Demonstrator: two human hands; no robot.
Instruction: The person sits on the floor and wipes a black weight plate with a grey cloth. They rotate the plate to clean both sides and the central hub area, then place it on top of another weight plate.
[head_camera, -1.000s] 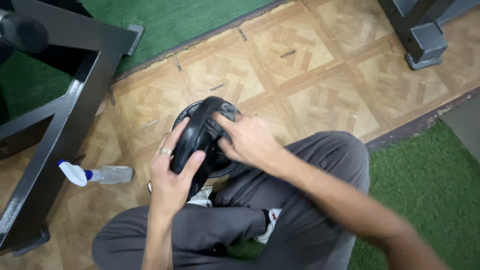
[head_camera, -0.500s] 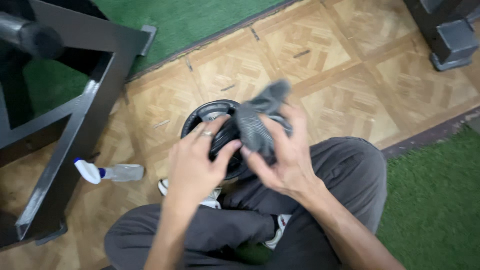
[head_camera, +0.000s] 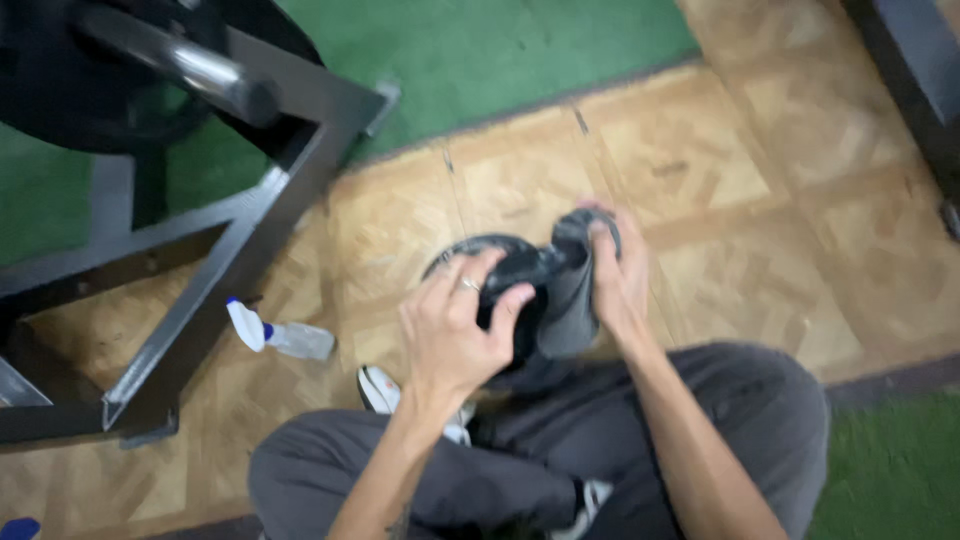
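While your left hand (head_camera: 455, 335) clamps the plate (head_camera: 505, 285) and right fingers (head_camera: 612, 262) pinch the cloth (head_camera: 568, 300), risk noted: plate may slip onto your leg (head_camera: 520, 495).

A black weight plate (head_camera: 500, 275) under a dark grey cloth (head_camera: 568, 300). Tan parquet-patterned floor (head_camera: 700, 160), green turf (head_camera: 500, 50) at twelve o'clock. Black metal rack (head_camera: 220, 300), a clear spray bottle (head_camera: 280, 338) with white-and-blue head, and grey trousers (head_camera: 740, 420).
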